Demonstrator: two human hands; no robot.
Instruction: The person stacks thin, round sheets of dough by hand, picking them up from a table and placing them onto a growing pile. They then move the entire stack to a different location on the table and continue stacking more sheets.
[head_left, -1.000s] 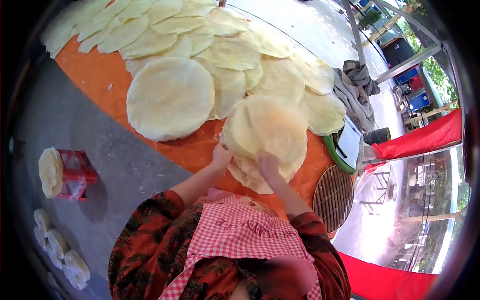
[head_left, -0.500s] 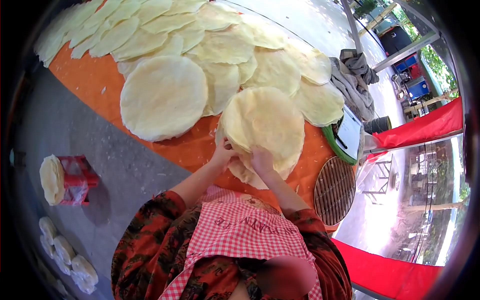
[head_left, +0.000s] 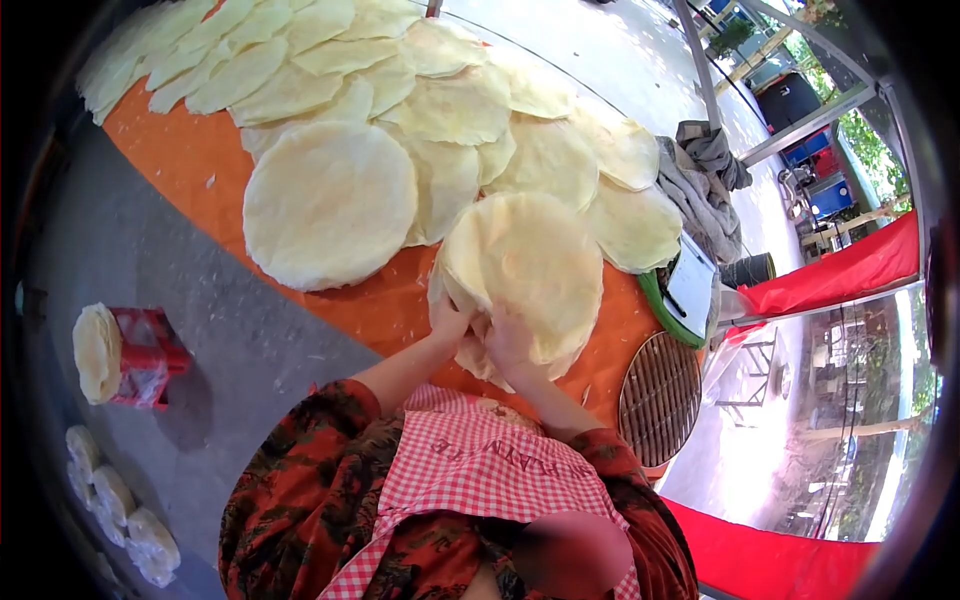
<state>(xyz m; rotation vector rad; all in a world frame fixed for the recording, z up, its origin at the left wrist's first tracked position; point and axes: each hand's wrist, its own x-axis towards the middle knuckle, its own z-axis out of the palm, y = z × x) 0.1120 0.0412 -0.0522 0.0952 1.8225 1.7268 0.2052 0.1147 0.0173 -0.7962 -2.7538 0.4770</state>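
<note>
Flatbread, round, thin and pale, is held by its near edge above the near side of the orange worktop. It tilts upward away from the person. The left hand pinches the near-left rim, fingers curled around the edge. The right hand grips the rim just beside it, also closed on the sheet. The two hands are nearly touching.

Directly beneath lies a small stack of similar rounds, its edge showing under and to the right of the hands. To the left sits a larger single round, flat on the worktop. Beyond both, many overlapping rounds cover the far part of the surface.

At the right end of the worktop rest a round wire rack, a green tray and a grey cloth. On the floor to the left stands a red stool carrying a pile of rounds.
</note>
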